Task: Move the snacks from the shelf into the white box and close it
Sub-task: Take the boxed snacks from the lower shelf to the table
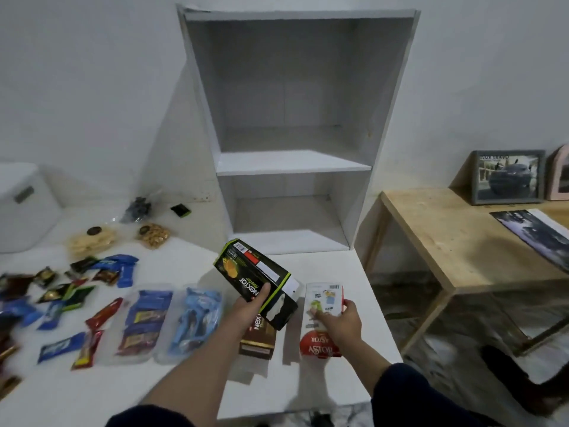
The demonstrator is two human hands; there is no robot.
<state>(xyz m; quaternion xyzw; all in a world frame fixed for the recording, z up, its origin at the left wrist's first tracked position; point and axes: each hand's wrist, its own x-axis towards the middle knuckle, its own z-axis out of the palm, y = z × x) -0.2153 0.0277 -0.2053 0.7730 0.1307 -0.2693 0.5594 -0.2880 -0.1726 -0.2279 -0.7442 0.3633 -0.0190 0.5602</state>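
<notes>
The left hand (pixel 251 306) grips a black and lime-green cardboard snack carton (pixel 255 282) printed "nextar", lifted at a tilt above the white tabletop (pixel 332 266), its near end flap open. Beneath it lies a brown carton (pixel 258 340) showing "NEX". The right hand (pixel 340 323) clasps the upper part of a tall white and red carton (pixel 323 318) marked "ASTOR" that lies flat on the tabletop, thumb on its printed face and fingers curled around its right edge.

To the left of these three cartons lie two clear plastic trays (pixel 167 322) of wrapped biscuits, one with dark blue packs and one with light blue. Further left, loose small wrappers (pixel 61 303) in blue, red, black and green are scattered; their number is too blurred to count. Behind them sit two clear bags of snacks (pixel 120 237), a clear bag of dark pieces (pixel 137 209) and one small black sachet (pixel 181 210).

The white lidded box (pixel 23 208) stands at the far left, lid on. The white two-compartment shelf (pixel 295 163) stands upright behind the hands, with no snacks in it.
</notes>
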